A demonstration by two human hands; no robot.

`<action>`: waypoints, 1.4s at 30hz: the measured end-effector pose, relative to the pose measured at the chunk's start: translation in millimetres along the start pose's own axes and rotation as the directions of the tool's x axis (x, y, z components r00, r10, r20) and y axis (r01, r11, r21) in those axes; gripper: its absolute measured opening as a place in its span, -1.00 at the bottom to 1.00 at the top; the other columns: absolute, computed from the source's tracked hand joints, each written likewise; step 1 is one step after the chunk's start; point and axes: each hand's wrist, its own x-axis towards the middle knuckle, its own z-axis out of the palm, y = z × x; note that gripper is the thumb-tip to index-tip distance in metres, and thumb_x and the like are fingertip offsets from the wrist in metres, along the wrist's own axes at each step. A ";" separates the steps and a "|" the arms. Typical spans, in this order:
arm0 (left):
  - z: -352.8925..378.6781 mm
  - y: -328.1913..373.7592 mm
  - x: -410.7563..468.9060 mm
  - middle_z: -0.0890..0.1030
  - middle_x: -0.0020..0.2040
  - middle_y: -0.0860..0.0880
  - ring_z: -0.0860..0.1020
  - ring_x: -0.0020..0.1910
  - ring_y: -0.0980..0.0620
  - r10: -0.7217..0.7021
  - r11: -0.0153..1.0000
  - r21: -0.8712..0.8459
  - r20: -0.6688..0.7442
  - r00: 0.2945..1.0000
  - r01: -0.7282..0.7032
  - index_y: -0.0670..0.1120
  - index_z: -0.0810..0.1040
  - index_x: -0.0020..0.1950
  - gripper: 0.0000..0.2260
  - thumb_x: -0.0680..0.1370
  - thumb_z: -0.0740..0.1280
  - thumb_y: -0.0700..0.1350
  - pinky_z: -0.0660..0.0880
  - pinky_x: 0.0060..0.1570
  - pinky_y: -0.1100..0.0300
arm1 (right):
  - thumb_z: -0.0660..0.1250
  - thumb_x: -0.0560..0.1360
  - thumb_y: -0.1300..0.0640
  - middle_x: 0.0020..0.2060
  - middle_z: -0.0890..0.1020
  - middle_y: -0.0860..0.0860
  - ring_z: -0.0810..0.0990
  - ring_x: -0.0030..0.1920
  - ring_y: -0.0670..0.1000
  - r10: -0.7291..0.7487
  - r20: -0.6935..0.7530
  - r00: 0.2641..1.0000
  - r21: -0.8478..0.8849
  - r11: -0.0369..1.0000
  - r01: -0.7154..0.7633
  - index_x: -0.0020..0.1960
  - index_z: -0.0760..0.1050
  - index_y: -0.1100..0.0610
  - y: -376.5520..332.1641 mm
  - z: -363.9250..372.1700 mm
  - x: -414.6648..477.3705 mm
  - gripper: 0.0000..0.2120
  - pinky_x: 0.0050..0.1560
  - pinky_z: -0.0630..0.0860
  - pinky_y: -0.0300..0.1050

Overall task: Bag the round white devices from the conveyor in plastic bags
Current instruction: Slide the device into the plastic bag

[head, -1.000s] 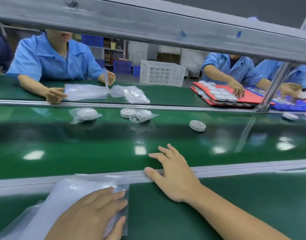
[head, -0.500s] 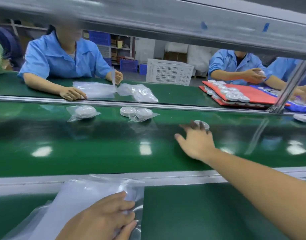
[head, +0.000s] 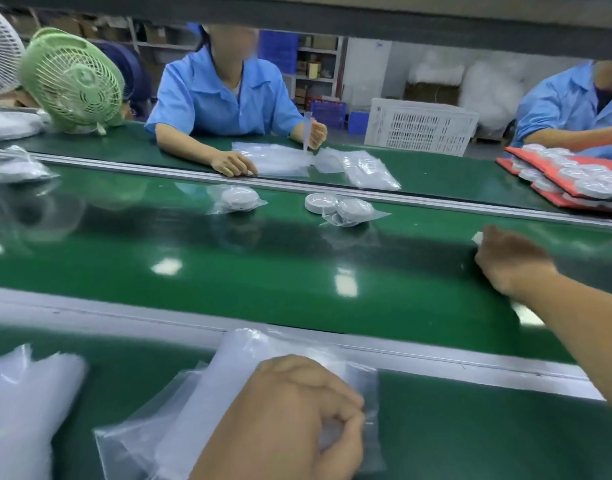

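My right hand [head: 508, 261] reaches across the green conveyor belt [head: 228, 265] at the right and closes over a round white device [head: 477, 238]; only a white sliver shows past my blurred fingers. My left hand [head: 283, 420] is at the bottom centre, its curled fingers pinching the top plastic bag [head: 193, 410] of a stack on the near table. Further along the belt lie a bare round white device [head: 318, 203], a bagged device [head: 353, 211] touching it, and another bagged device [head: 237, 199].
A metal rail [head: 124, 317] separates my table from the belt. An overhead beam [head: 332, 15] crosses the top. Opposite, a worker [head: 221, 95] handles bags; red trays [head: 574, 174] of devices sit far right. A green fan [head: 72, 81] and white crate [head: 420, 126] stand behind.
My right hand went from the near rail out over the belt and onto the lone device. My left hand's flat fingers curled up on the bag. The view swung left.
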 end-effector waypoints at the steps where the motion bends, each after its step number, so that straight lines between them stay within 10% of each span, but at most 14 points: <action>1: -1.1 6.4 1.0 0.59 -0.08 0.48 0.55 -0.05 0.45 -0.051 0.999 -0.019 -0.025 0.998 0.051 0.21 0.66 -0.21 -0.93 0.33 0.42 0.08 0.41 0.08 0.47 | 0.06 0.64 0.11 -0.16 0.53 0.15 0.52 -0.22 0.15 0.006 -0.004 1.000 0.044 0.999 -0.006 0.00 0.33 0.11 -2.3 -4.5 -2.5 -0.88 -0.22 0.48 0.04; 6: -20.8 15.7 3.7 0.56 -0.10 0.55 0.52 0.07 0.41 -0.325 0.946 -0.065 -0.216 0.921 0.319 0.32 0.66 -0.21 -0.94 0.42 0.39 0.16 0.51 0.13 0.25 | 0.33 0.55 0.15 0.12 0.60 0.10 0.61 -0.02 0.20 -0.348 -0.150 0.925 0.305 0.874 0.378 0.32 0.53 0.07 -32.8 -36.7 -69.0 -0.66 0.02 0.54 -0.04; 10: -23.8 23.0 5.0 0.51 -0.07 0.61 0.48 0.12 0.45 -0.395 0.915 -0.007 -0.222 0.892 0.403 0.43 0.60 -0.13 -0.92 0.44 0.35 0.21 0.45 0.25 0.18 | 0.24 0.52 0.15 0.22 0.46 -0.08 0.61 -0.12 0.02 -0.768 -0.350 0.536 0.150 0.519 0.842 0.38 0.44 -0.15 -53.5 -61.5 -175.8 -0.55 -0.20 0.61 -0.11; 13: -23.3 27.9 4.3 0.53 -0.07 0.59 0.49 0.10 0.48 -0.404 0.913 -0.019 -0.194 0.894 0.408 0.41 0.64 -0.10 -0.88 0.47 0.32 0.22 0.43 0.12 0.45 | 0.09 0.70 -0.10 0.32 0.50 -0.27 0.61 0.20 -0.15 -0.874 -0.293 0.387 0.200 0.340 0.919 0.44 0.38 -0.28 -59.5 -68.9 -222.9 -0.67 0.13 0.60 -0.20; 17: -23.6 41.9 7.2 0.64 0.12 0.36 0.55 0.19 0.35 -0.296 0.866 -0.420 0.010 0.955 0.272 0.29 0.66 0.15 -0.82 0.57 0.41 0.09 0.43 0.14 0.48 | 0.15 0.72 -0.01 0.36 0.55 -0.27 0.56 0.33 -0.19 -0.730 -0.527 0.435 0.414 0.226 0.882 0.36 0.53 -0.12 -81.5 -62.1 -252.0 -0.72 0.28 0.50 -0.28; 19: -23.3 45.8 6.1 0.62 0.15 0.36 0.54 0.20 0.36 -0.297 0.833 -0.470 0.065 0.953 0.292 0.38 0.55 0.24 -0.55 0.40 0.57 0.13 0.41 0.13 0.50 | 0.27 0.67 -0.06 0.28 0.60 -0.31 0.63 0.24 -0.19 -0.530 -0.622 0.576 0.563 0.208 0.800 0.26 0.56 -0.16 -90.9 -59.7 -261.2 -0.80 0.22 0.52 -0.33; 24: -10.8 50.8 5.1 0.71 0.03 0.16 0.69 -0.02 0.11 -0.411 0.816 -0.522 -0.225 0.883 0.247 0.26 0.56 0.19 -0.58 0.37 0.53 0.07 0.63 -0.02 0.16 | 0.46 0.39 -0.40 0.24 0.66 -0.15 0.57 0.35 -0.07 -0.424 -0.366 0.828 0.917 -0.011 0.399 0.04 0.71 -0.21 -112.7 -74.6 -271.4 -0.64 0.23 0.58 -0.05; 28: -7.7 47.5 5.3 0.72 0.00 0.12 0.68 -0.04 0.12 -0.528 0.749 -0.614 -0.327 0.784 0.249 0.17 0.61 0.05 -0.67 0.36 0.38 0.28 0.62 -0.02 0.02 | 0.46 0.42 -0.37 -0.31 0.60 -0.18 0.52 -0.33 -0.22 -0.565 -0.243 0.788 0.912 0.144 0.385 -0.21 0.54 -0.05 -127.6 -87.0 -259.1 -0.60 -0.30 0.45 -0.34; 32: -11.0 44.6 3.8 0.34 0.30 0.50 0.30 0.33 0.44 -0.470 0.861 -0.341 -0.254 0.845 0.377 0.45 0.32 0.25 -0.61 0.44 0.14 0.43 0.34 0.20 0.41 | 0.28 0.60 -0.10 -0.51 0.31 -0.13 0.25 -0.46 -0.14 -0.376 -0.255 0.891 0.800 0.435 0.413 -0.36 0.29 0.05 -143.7 -76.9 -202.1 -0.57 -0.40 0.22 -0.17; 37: -14.2 38.2 3.9 0.31 0.30 0.40 0.07 0.36 0.36 -0.270 0.928 0.270 0.019 0.963 0.255 0.29 0.36 0.32 -0.51 0.48 -0.03 0.40 0.11 0.36 0.26 | 0.21 0.68 0.09 -0.15 0.57 0.10 0.54 -0.20 0.07 0.088 0.192 0.977 0.926 0.314 -0.210 0.10 0.56 0.27 -161.0 -61.1 -83.2 -0.73 -0.22 0.46 -0.05; 42: -16.4 37.8 13.1 0.57 0.22 0.16 0.37 0.28 0.20 -0.197 0.952 0.284 0.290 0.936 0.113 0.11 0.54 0.24 -0.62 0.58 0.10 0.24 0.24 0.34 0.16 | 0.30 0.67 0.00 0.11 0.69 0.01 0.75 -0.03 0.09 -0.100 0.441 0.892 0.857 0.344 -0.385 0.18 0.59 0.10 -179.6 -54.5 -46.9 -0.79 -0.15 0.71 -0.04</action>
